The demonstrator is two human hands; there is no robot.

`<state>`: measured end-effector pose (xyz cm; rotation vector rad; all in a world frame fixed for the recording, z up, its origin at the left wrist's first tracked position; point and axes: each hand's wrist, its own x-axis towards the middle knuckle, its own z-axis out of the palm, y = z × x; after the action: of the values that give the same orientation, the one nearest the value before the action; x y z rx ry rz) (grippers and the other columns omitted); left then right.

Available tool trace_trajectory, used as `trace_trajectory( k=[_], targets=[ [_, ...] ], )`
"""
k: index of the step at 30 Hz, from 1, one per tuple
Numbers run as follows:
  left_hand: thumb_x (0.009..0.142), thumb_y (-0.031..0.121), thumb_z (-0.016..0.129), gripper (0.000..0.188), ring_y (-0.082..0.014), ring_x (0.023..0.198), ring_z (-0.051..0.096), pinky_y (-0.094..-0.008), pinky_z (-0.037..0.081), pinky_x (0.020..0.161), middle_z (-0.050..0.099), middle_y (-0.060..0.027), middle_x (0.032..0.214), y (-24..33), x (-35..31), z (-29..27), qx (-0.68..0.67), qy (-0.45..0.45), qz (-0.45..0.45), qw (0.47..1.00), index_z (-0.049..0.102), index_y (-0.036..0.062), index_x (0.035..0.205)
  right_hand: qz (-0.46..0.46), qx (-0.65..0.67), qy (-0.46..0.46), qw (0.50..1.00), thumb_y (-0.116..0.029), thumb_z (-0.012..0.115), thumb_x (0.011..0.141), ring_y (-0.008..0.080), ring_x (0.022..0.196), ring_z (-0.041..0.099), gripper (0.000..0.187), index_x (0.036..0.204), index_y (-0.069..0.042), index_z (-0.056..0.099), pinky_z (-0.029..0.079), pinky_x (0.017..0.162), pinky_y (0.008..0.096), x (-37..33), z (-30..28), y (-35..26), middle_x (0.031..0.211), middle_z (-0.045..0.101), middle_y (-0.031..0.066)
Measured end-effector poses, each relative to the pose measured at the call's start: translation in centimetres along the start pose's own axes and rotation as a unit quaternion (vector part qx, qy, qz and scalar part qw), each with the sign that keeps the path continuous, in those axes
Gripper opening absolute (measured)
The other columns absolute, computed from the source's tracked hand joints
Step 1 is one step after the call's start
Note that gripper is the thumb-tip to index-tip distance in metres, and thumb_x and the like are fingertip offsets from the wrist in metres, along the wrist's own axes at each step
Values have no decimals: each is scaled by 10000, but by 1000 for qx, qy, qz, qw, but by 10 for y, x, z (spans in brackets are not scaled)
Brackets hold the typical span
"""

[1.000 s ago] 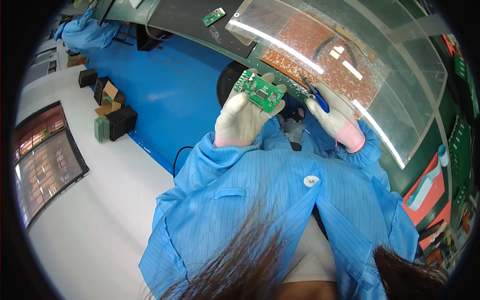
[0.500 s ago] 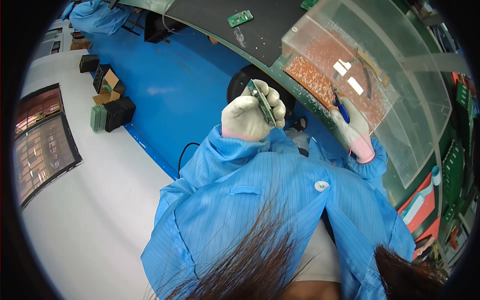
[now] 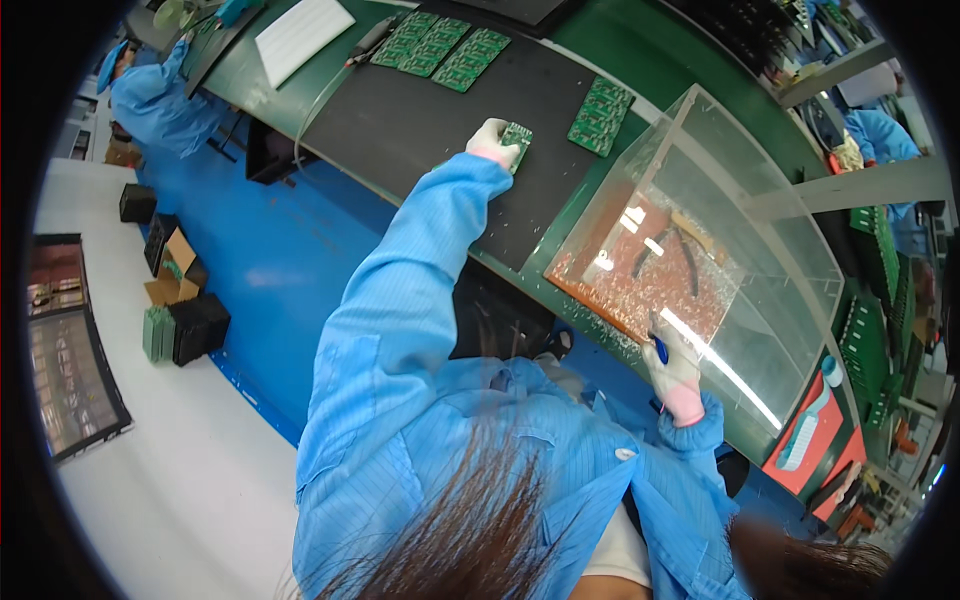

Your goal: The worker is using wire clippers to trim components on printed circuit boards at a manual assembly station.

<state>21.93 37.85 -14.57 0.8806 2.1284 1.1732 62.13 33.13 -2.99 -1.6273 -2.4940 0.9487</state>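
Note:
My left arm is stretched far forward over the black mat (image 3: pixel 400 125). At its end my gloved left hand (image 3: pixel 490 145) is closed on the edge of a small green circuit board (image 3: pixel 518 138), at or just above the mat. The fingers are partly hidden, and I cannot tell whether another board lies beneath. On the right, my gloved right hand (image 3: pixel 677 368) grips blue-handled cutters (image 3: pixel 661 350) at the front edge of a clear box (image 3: pixel 640 165). Orange-brown flooring littered with pale clippings (image 3: pixel 620 285) shows inside that box.
Several green circuit board panels (image 3: pixel 440 48) lie at the mat's far side, with another panel (image 3: pixel 601 115) to the right. A white foam slab (image 3: pixel 303 38) rests at the far left. A co-worker in blue (image 3: pixel 165 105) sits beyond. Red sheets (image 3: pixel 800 455) lie right.
My left hand has moved from near my chest out over the mat with a board. The right hand keeps the cutters beside the box. The view has tilted upward.

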Motion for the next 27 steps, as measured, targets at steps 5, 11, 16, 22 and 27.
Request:
trace_trajectory(
  k=[5, 11, 16, 22, 27],
  targets=[
    [701, 160, 560, 453, -352, 960, 556, -375, 454, 846, 590, -143, 1038, 10, 45, 9, 147, 18, 22, 989, 524, 68, 1143, 54, -4, 39, 998, -301, 544, 783, 348, 689, 589, 291, 985, -91, 543, 450, 612, 394, -8, -5, 1, 755, 622, 130],
    [717, 177, 583, 442, -309, 1015, 519, -384, 442, 872, 549, -125, 1081, -11, 19, -68, 329, -4, 30, 944, 531, 113, 1151, 139, 11, -23, 990, -194, 579, 788, 280, 775, 598, 312, 1055, -34, 575, 462, 704, 336, 3, -12, -14, 902, 637, 133],
    [657, 242, 664, 465, -304, 965, 549, -367, 456, 827, 563, -125, 1061, -28, -14, -72, 394, -62, 29, 917, 575, 106, 1093, 24, 17, 24, 999, -288, 524, 784, 341, 629, 565, 259, 943, -85, 539, 438, 594, 391, 10, -5, -11, 698, 593, 134],
    [694, 220, 662, 429, -291, 943, 538, -359, 444, 863, 565, -125, 1017, -32, -48, -59, 365, -83, -11, 927, 553, 68, 1080, 36, -4, -14, 999, -201, 573, 793, 246, 755, 597, 290, 1025, -26, 573, 461, 688, 300, 14, -9, -9, 885, 635, 114],
    [671, 209, 692, 489, -145, 633, 541, -210, 428, 496, 598, -98, 773, -23, -122, -59, -126, -213, -96, 964, 518, -7, 1074, -25, 29, 11, 999, -293, 525, 781, 356, 678, 579, 306, 962, -47, 544, 452, 626, 395, 9, -8, 7, 763, 616, 154]
  ],
)
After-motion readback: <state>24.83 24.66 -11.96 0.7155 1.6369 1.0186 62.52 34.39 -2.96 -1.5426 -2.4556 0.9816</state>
